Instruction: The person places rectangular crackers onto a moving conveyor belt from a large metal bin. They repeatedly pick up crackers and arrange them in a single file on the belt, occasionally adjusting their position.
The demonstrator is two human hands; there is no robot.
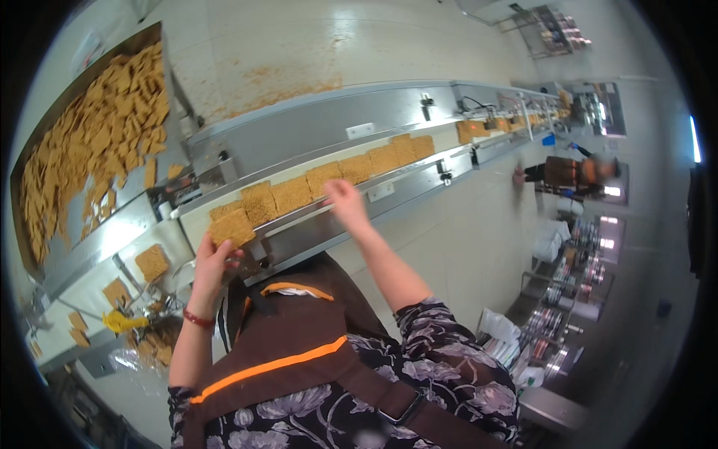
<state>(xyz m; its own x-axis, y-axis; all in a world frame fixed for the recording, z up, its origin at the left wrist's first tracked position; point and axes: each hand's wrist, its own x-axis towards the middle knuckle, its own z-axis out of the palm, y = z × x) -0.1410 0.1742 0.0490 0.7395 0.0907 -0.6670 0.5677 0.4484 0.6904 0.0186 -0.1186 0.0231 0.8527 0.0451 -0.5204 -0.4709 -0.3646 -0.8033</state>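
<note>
By the left hand (213,262) a slab (233,227) is pinched at its near edge; the right hand (343,199) is blurred at the row (290,196), and whether anything is gripped there cannot be told. Part of the belt (196,223) is covered by the row. At the left, a tray (142,42) is heaped with pieces (112,112). The slab is held over the row's near end, left of the right hand.

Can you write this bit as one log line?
left grip: holding brown square slab | right grip: at slab row on belt, contact unclear | upper left: slab heap in tray
</note>
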